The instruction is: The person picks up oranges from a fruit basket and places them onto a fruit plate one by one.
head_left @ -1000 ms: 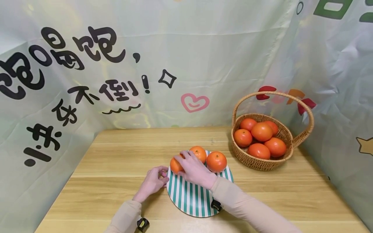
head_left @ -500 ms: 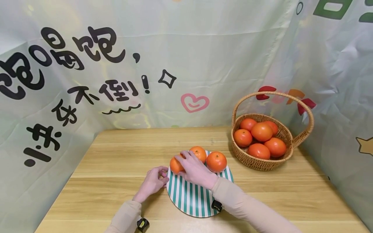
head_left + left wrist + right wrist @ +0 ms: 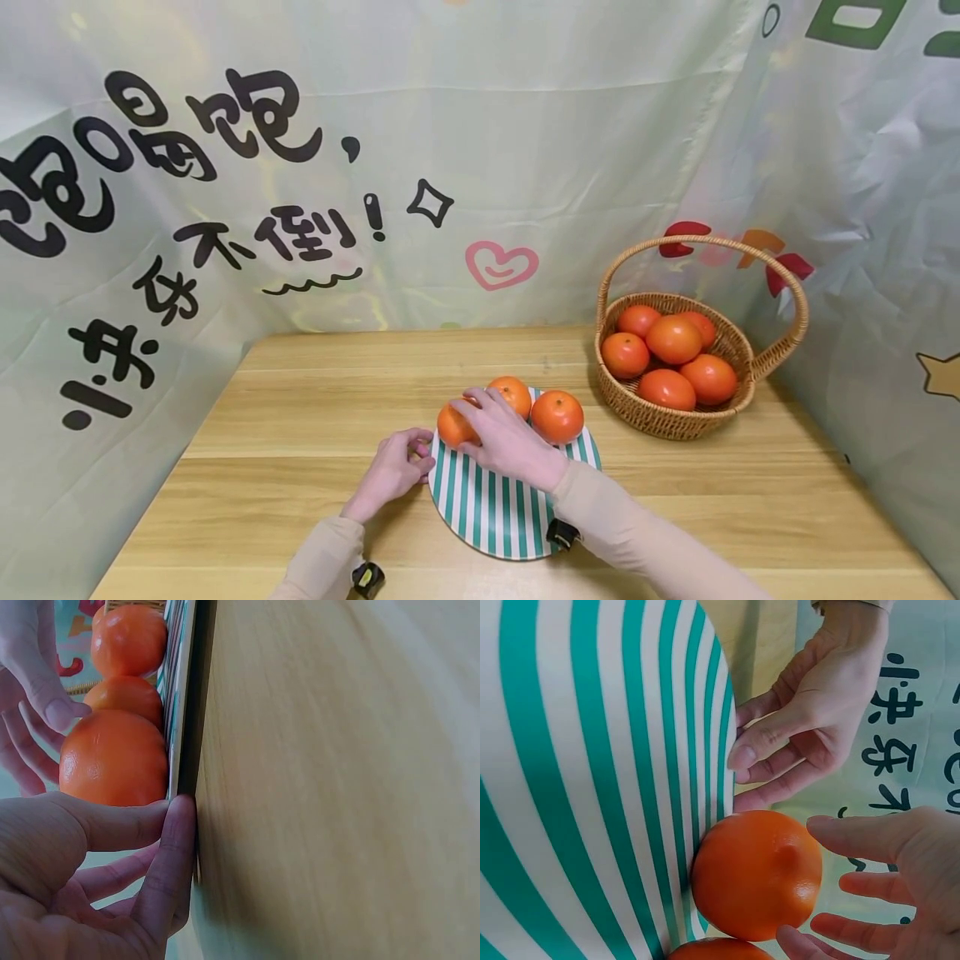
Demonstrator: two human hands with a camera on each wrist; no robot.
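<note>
In the head view, my left hand [image 3: 397, 464] is at the left edge of a round green-and-white striped plate [image 3: 491, 517]. The left wrist view shows its thumb and index finger [image 3: 177, 825] pinching the rim. My right hand [image 3: 510, 437] reaches across the plate to the leftmost orange [image 3: 757, 874]. Its fingers are spread loosely around that fruit, thumb tip right at the skin, with a gap by the other fingers in the right wrist view. Two more oranges, one in the middle [image 3: 512, 395] and one to the right [image 3: 557, 417], sit along the plate's far side.
A wicker basket [image 3: 667, 425] with a tall handle stands at the back right, holding several orange-red fruits [image 3: 675, 338]. Wooden tabletop [image 3: 300, 400] surrounds the plate. Printed cloth [image 3: 420, 125] hangs behind the table and along both sides.
My right hand's wrist and sleeve have shifted slightly to the right, and a little more of the leftmost orange shows. The left hand and the plate have stayed in place.
</note>
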